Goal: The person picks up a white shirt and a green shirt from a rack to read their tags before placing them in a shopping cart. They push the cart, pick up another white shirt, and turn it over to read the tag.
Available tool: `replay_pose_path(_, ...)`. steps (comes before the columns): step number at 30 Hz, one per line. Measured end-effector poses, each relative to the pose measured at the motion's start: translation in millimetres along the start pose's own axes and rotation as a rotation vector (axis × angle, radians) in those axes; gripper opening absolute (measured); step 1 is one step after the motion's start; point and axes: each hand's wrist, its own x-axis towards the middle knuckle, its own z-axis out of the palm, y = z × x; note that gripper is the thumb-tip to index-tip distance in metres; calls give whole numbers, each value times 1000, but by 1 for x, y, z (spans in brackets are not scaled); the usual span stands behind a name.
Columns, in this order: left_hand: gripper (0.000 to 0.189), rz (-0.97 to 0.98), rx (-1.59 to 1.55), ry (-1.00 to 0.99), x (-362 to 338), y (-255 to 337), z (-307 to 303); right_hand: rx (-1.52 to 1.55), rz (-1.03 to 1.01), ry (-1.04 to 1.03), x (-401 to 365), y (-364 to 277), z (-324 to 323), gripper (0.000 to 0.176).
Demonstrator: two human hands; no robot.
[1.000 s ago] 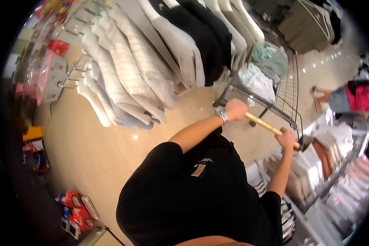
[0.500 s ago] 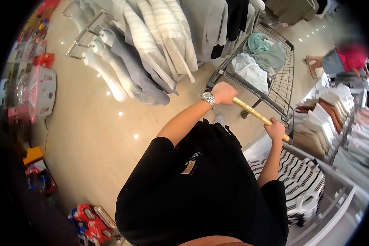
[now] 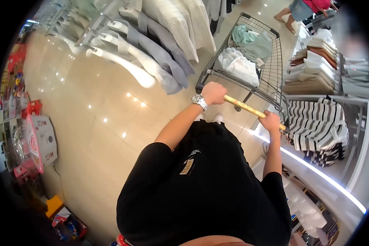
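Both my hands grip the yellow handle bar (image 3: pixel 246 108) of a wire shopping cart (image 3: pixel 274 69). My left hand (image 3: pixel 214 92), with a silver watch on its wrist, closes on the bar's left end. My right hand (image 3: pixel 271 121) closes on the bar near its right end. Folded white and pale green clothes (image 3: pixel 242 57) lie in the cart's basket. I wear a black top with a tag on the chest.
A rack of hanging grey and white shirts (image 3: pixel 160 45) stands to the cart's left. Display shelves with striped folded tops (image 3: pixel 317 123) and stacked clothes (image 3: pixel 311 65) are on the right. Another person (image 3: pixel 301 8) stands far ahead. Toy boxes (image 3: pixel 37 139) line the left wall.
The view has swung as I walk with the cart: the shirt rack slid left, the striped tops on the shelf came up beside my right hand. Both hands stayed on the bar.
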Motion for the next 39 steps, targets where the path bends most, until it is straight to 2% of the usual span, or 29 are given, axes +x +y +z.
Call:
replay_pose_path(5,16,32,6,-13,-70,-3,3,52,-9,34,-59,-46,21,23)
replay_pose_path(7,16,-29,35,-60,-89,1,10,66,5,24,-82,-54,31,23)
replay_pose_path(15,17,-6,29,58,-199,3,34,74,-17,-20,-177,-116,50,21)
replay_pose_path(16,15,-18,28,25,-211,10,33,74,-15,-20,-186,-119,52,20)
replay_pose_path(23,14,-44,43,64,-336,19,46,60,-17,-79,-291,-197,51,22)
replay_pose_path(29,17,-78,43,55,-440,50,65,57,-54,-114,-384,-232,75,20)
replay_pose_path(30,18,-87,35,37,-460,36,58,51,-43,-135,-392,-257,73,20)
replay_pose_path(36,17,-164,4,59,-558,84,99,144,-137,-147,-487,-268,95,19)
replay_pose_path(37,17,-166,-9,39,-574,55,84,151,-129,-149,-483,-304,90,19)
replay_pose_path(39,15,-178,16,60,-609,71,100,162,-162,-118,-515,-309,96,18)
